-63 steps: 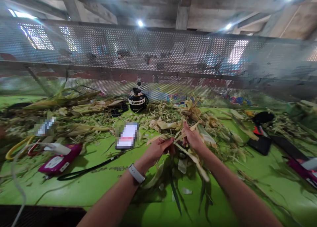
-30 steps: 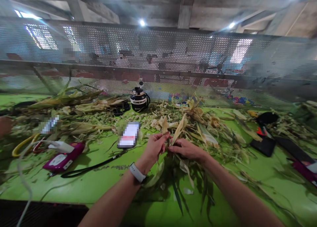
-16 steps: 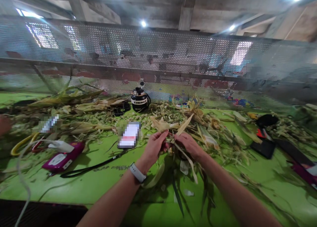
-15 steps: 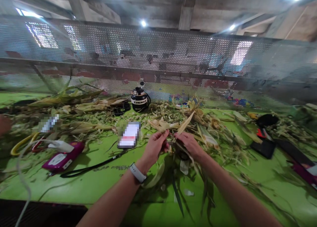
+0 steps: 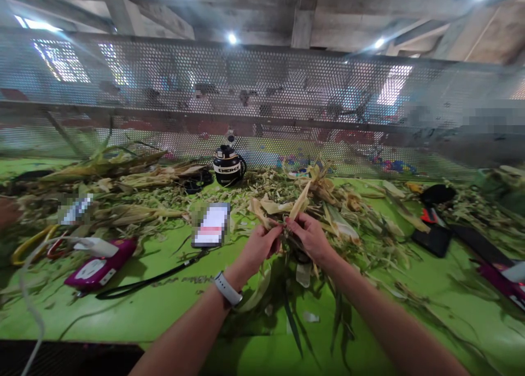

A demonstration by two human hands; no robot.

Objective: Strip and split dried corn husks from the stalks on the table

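My left hand (image 5: 260, 246), with a pale watch band (image 5: 228, 288) on the wrist, pinches a piece of dry corn husk (image 5: 261, 211) at the centre of the green table (image 5: 172, 316). Right beside it my right hand (image 5: 308, 238) is closed on the same husk bundle, where a pale strip (image 5: 301, 198) sticks up past the fingers. The fingertips of both hands nearly meet. Below them hang long green and dry strips (image 5: 292, 321), and a curled husk leaf (image 5: 260, 291) lies under the left wrist. What sits between the fingertips is partly hidden.
A phone (image 5: 211, 224) with a black strap lies left of my hands. Further left are a purple power strip (image 5: 100, 264) and white cable. A black jug (image 5: 228, 165) stands by the perforated metal screen (image 5: 262, 92). Husk heaps (image 5: 135, 174) spread across the back. Another person's hand (image 5: 8, 212) shows far left.
The fingertips have shifted slightly: my left thumb now points more to the right, and my right hand has turned and come slightly nearer. The whole view has moved a little.
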